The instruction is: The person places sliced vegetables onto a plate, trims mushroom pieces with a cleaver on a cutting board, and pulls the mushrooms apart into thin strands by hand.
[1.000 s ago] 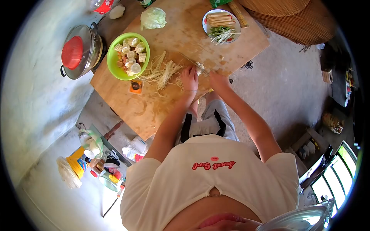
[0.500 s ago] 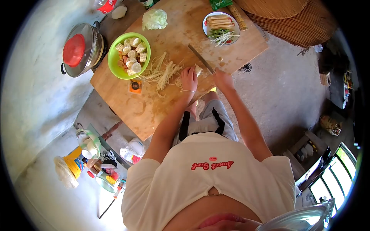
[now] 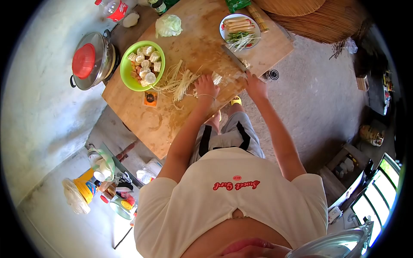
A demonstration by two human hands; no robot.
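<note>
My right hand [image 3: 257, 88] grips the handle of a knife [image 3: 234, 57], whose blade points up and left over the wooden table [image 3: 200, 43]. Pale scraps lie beside the blade. My left hand [image 3: 207, 87] rests on the table with its fingers bent over a pale bundle [image 3: 216, 78], which sticks out to the right; whether the fingers grip it is unclear. Left of that hand lie loose pale strips [image 3: 184, 84]. A green bowl [image 3: 124, 71] holds pieces of corn and other chunks. At the table's far right a plate [image 3: 222, 29] carries pale sticks and green and white stems.
A lettuce-like vegetable [image 3: 168, 26] and an orange packet [image 3: 150, 99] are on the table. A lidded pot [image 3: 95, 64] stands at the left, near a bottle [image 3: 112, 9]. Woven straw pieces [image 3: 318, 21] are at the top right.
The knife has come off the pale bundle and moved right and away from my left hand, together with my right hand. My left hand has shifted slightly left, and more of the bundle shows.
</note>
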